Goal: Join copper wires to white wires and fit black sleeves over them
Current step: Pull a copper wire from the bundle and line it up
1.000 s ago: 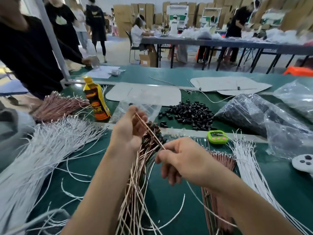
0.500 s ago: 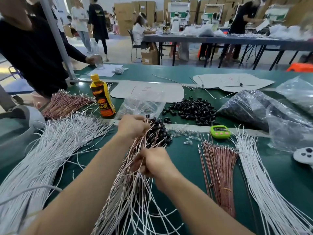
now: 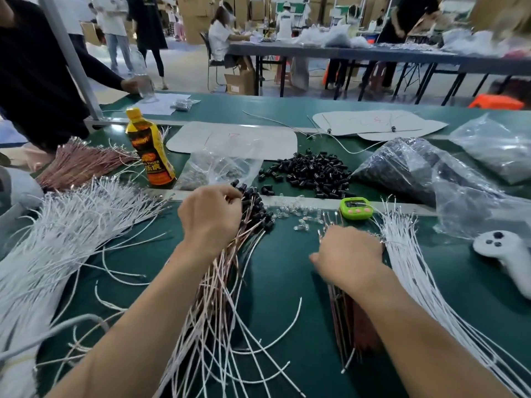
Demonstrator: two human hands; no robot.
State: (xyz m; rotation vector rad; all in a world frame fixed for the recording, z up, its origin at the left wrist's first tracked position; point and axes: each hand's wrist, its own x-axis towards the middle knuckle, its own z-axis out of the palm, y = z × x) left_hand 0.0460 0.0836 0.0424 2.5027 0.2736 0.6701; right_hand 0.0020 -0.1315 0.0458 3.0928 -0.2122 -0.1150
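Here, the left hand clamps a sleeved wire bundle; the right hand rests on copper wires beneath it, fingers hidden, grip unclear.

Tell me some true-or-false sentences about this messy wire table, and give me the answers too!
1. The bottle stands upright. True.
2. The left hand grips a bunch of wires with black sleeves on their ends. True.
3. The green timer lies left of the bottle. False: it lies to the bottle's right.
4. The right hand holds the white controller. False: the controller lies by itself, and the hand is over the copper wires.
5. A heap of black sleeves lies beyond the hands. True.
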